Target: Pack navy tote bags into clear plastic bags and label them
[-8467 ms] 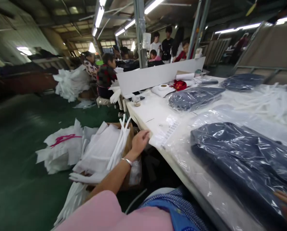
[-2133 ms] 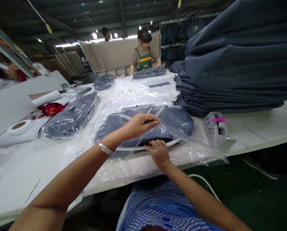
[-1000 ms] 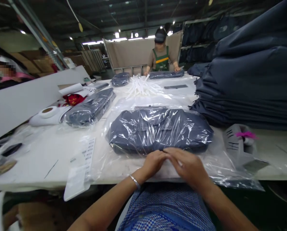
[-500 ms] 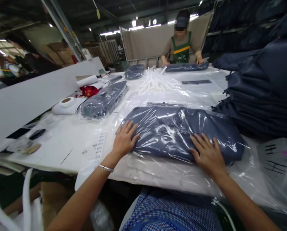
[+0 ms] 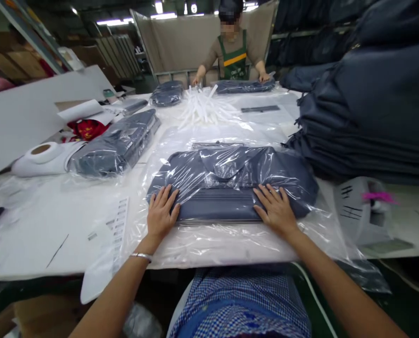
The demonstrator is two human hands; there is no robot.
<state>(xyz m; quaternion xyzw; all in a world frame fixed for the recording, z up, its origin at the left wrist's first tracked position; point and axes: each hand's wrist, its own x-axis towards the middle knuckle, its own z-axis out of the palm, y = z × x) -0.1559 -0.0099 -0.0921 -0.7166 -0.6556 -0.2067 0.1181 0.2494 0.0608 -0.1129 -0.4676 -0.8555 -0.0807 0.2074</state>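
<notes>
Palms down on the near edge of the folded garment (image 5: 230, 180), through its clear bag (image 5: 226, 241): left hand (image 5: 161, 213) at the left corner, right hand (image 5: 276, 212) at the right, fingers spread flat, pinching nothing. Garment lying on the table (image 5: 29, 230), straight ahead. Probably best to press evenly with both palms and smooth outward, avoiding trapped air and a skewed fold. Left of the garment, a label strip (image 5: 116, 225); further left, a second bagged piece (image 5: 116, 145) and a tape roll (image 5: 40, 150). Right of it, a stack of dark cloth (image 5: 371, 117). Beyond it, white strips (image 5: 204, 108), then a co-worker (image 5: 234, 56).
</notes>
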